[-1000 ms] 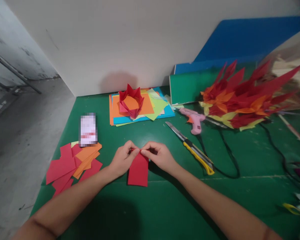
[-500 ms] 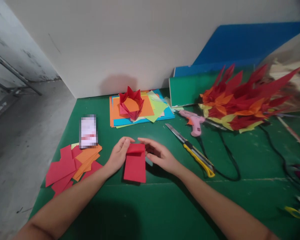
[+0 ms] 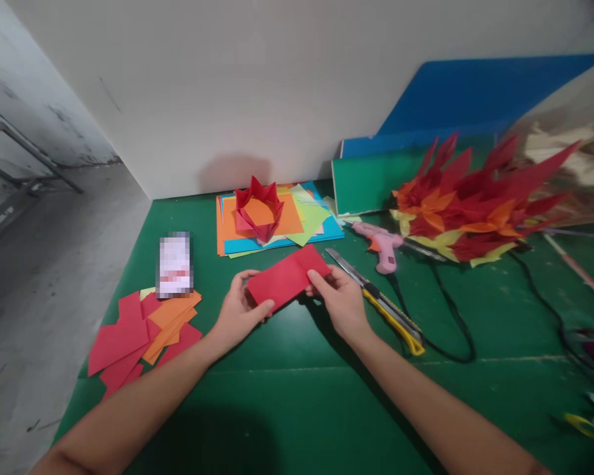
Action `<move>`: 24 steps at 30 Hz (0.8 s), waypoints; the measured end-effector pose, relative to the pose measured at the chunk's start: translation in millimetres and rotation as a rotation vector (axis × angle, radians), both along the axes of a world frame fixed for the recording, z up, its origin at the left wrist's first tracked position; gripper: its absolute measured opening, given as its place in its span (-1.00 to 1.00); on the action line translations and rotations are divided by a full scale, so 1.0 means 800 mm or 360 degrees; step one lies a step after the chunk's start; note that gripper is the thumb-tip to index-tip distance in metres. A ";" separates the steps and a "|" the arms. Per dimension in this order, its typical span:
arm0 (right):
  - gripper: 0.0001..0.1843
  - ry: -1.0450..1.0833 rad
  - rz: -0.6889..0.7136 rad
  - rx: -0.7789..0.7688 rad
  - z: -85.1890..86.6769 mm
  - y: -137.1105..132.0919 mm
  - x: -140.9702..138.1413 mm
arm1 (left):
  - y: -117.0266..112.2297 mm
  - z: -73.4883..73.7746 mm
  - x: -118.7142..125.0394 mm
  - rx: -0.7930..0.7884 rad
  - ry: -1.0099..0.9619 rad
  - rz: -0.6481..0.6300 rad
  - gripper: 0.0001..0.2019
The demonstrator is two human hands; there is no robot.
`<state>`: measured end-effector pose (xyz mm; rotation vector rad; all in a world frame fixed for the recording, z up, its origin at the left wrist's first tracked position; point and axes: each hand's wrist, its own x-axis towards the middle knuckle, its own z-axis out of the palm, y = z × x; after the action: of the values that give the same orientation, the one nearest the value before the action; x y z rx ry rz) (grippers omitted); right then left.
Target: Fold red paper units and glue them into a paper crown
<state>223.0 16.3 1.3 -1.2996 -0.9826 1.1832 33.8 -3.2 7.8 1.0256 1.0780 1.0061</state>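
Note:
A red sheet of paper (image 3: 284, 280), an oblong with a faint crease near its right end, is held up between both hands, tilted with the right end higher. My left hand (image 3: 240, 307) grips its left end, thumb on top at the lower edge. At the other end my right hand (image 3: 340, 297) pinches it, thumb on the front and fingers behind. Beyond the sheet, a red folded-paper ring (image 3: 260, 231) with pointed tips rests on a stack of coloured paper (image 3: 297, 245). Close by my right hand lies a yellow-handled utility knife (image 3: 393, 323).
On the green table (image 3: 277, 422), red and orange paper pieces (image 3: 121, 340) lie at left below a phone (image 3: 175, 264). A pink glue gun (image 3: 386, 247) with its black cord (image 3: 458, 310) is at right, before red, orange and yellow paper flowers (image 3: 475, 198). A white panel (image 3: 257, 86) stands behind.
The red paper, earlier folded over at the top and lying upright, is now opened flatter, lifted and turned sideways. My right hand has closed on its right end.

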 end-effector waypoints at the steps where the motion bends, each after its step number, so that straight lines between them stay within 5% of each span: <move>1: -0.65 0.0025 0.0015 -0.0010 -0.001 0.001 0.001 | 0.003 -0.001 -0.001 0.0010 -0.0006 0.0105 -0.34; 4: -0.55 0.0012 0.0177 -0.0012 0.000 0.000 0.004 | 0.016 -0.001 -0.006 0.0086 -0.0035 0.0330 -0.39; 8: -0.43 -0.0129 0.0377 0.0075 0.005 -0.002 0.009 | 0.031 0.000 -0.012 0.0260 0.0076 0.0335 -0.58; 13: -0.53 -0.0221 0.0361 0.0187 0.003 0.004 0.024 | 0.052 0.001 -0.002 0.0376 0.0404 0.0193 -0.81; 20: -0.53 -0.0282 0.0335 0.0161 -0.005 0.012 0.039 | 0.107 0.006 0.032 0.0669 0.0509 0.0191 -0.76; 24: -0.67 -0.0281 0.0241 0.0217 -0.009 0.016 0.040 | 0.110 0.009 0.040 0.0804 0.0518 0.0241 -0.77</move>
<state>255.0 28.8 -5.6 -1.2532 -1.2870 1.1069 65.8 85.1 14.7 1.5753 1.2061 1.3023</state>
